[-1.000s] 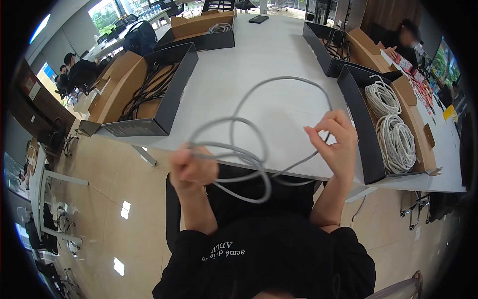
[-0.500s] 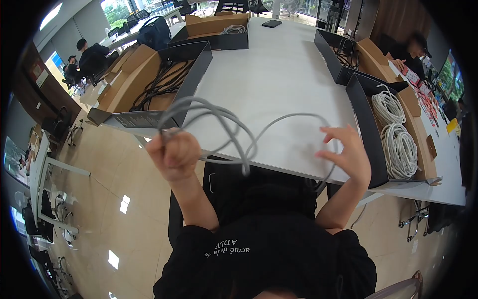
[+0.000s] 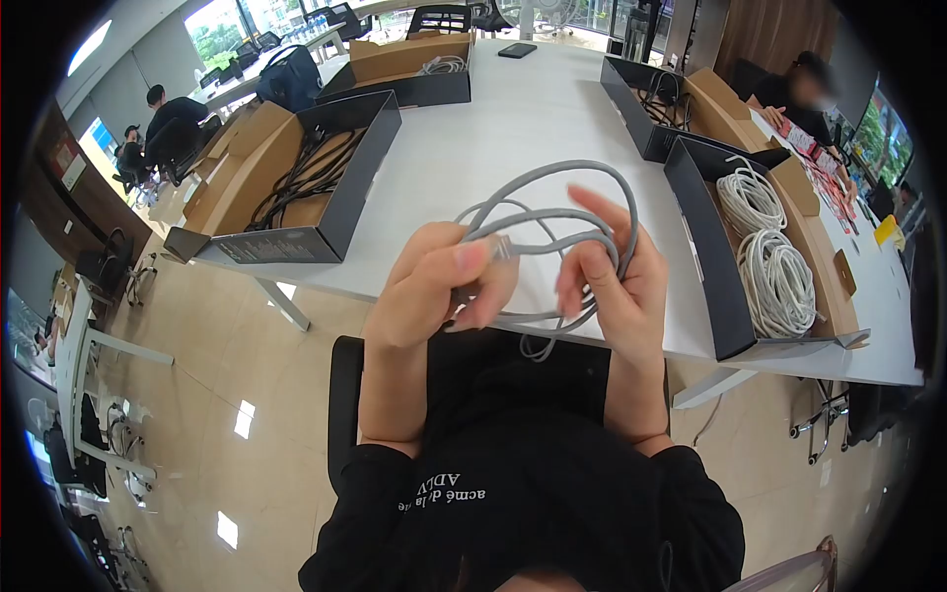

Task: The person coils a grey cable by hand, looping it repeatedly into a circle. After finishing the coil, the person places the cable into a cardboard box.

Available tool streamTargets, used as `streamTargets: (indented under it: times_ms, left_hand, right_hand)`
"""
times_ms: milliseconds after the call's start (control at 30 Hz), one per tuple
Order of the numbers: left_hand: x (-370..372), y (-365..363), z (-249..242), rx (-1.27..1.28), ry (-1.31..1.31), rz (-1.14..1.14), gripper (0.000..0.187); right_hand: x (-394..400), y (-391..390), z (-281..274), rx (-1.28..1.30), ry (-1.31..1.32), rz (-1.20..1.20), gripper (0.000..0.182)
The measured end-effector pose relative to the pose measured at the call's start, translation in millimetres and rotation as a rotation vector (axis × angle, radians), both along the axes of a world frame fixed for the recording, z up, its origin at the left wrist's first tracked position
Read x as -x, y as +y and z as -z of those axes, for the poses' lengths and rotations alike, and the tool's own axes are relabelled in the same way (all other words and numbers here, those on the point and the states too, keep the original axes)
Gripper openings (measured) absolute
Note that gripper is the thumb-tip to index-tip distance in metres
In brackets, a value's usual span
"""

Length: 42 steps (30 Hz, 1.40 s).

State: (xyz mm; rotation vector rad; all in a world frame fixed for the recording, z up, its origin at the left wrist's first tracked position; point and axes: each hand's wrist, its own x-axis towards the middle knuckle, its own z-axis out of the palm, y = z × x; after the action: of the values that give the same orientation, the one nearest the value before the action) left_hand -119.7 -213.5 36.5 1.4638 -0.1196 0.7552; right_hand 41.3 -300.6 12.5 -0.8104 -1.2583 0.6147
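A grey network cable (image 3: 538, 170), gathered in loose loops, is held up between my two hands over the table's front edge. My left hand (image 3: 434, 286) is closed on the cable, its thumb pressing near a clear plug end (image 3: 505, 249). Opposite it, my right hand (image 3: 626, 281) is wrapped round the loops, with the forefinger raised and the thumb bent over the strands. A smaller bend of cable hangs below the hands. My fingers hide part of the coil.
On the white table (image 3: 513, 109), a box of black cables (image 3: 316, 178) stands left, and a box of white cable coils (image 3: 774, 281) right. Two more cable boxes and a phone (image 3: 517, 49) lie farther back. A person (image 3: 804, 99) sits at the right.
My hands have come together around the cable. The right hand, spread apart before, has closed on the loops; the left moved rightward with the cable. The view shifted slightly.
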Motion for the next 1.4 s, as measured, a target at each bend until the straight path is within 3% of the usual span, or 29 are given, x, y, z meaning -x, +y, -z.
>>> streamTargets:
  times_ms: [100,133,233,500,600,700,800,900,1000,1100,1133,1233,1333,1400]
  left_hand:
    - [-11.8,2.0,9.6,0.191,0.008,-0.016,0.043]
    - [-17.8,1.9,12.8,0.232,-0.032,-0.015,0.043]
    - [-28.1,6.1,23.1,0.363,-0.111,0.029,0.041]
    - [-37.2,10.8,32.8,0.537,-0.176,-0.013,0.036]
    - [-40.7,11.8,41.5,0.579,-0.235,0.018,0.035]
    - [-38.9,21.2,58.0,0.456,-0.135,0.052,0.033]
    - [-33.5,-0.8,55.0,0.04,-0.034,-0.569,0.032]
    - [0.1,-13.4,62.3,-0.26,0.334,-0.739,0.037]
    - [3.7,-22.1,79.7,0.045,0.548,-0.183,0.053]
    - [-19.9,-25.7,86.1,0.098,0.135,0.048,0.088]
    - [-26.4,-25.4,81.8,0.195,0.108,0.049,0.109]
    - [-25.9,-8.9,70.1,0.522,-0.127,-0.178,0.122]
    - [-0.8,10.6,60.8,0.116,0.111,-0.102,0.113]
    - [-0.7,16.3,67.6,0.144,0.083,0.009,0.113]
  right_hand:
    - [-16.2,12.1,17.8,-0.148,0.254,-0.499,0.035]
    - [-18.2,14.1,20.0,-0.14,0.338,-0.651,0.045]
    - [-16.7,26.6,29.4,-0.125,0.698,-1.057,0.052]
    - [-2.8,18.3,28.6,0.027,0.6,-0.522,0.052]
    - [-3.5,16.1,30.8,0.072,0.758,-0.593,0.05]
    - [-18.7,22.1,46.0,0.039,0.813,-0.639,0.047]
    - [-18.4,18.2,46.0,-0.068,0.795,-0.551,0.038]
    - [-22.5,11.5,40.1,-0.182,0.785,-0.54,0.035]
    - [-24.4,3.6,36.2,-0.263,0.829,-0.649,0.036]
    - [-10.8,-3.3,38.6,-0.174,0.82,-0.811,0.037]
    - [-4.8,-3.8,40.7,-0.148,0.797,-0.84,0.036]
    - [-8.1,-6.6,38.8,0.138,0.594,-0.71,0.036]
    - [-13.3,-4.0,40.0,0.258,0.461,-0.533,0.032]
    - [-18.3,-3.4,42.7,0.3,0.321,-0.467,0.03]
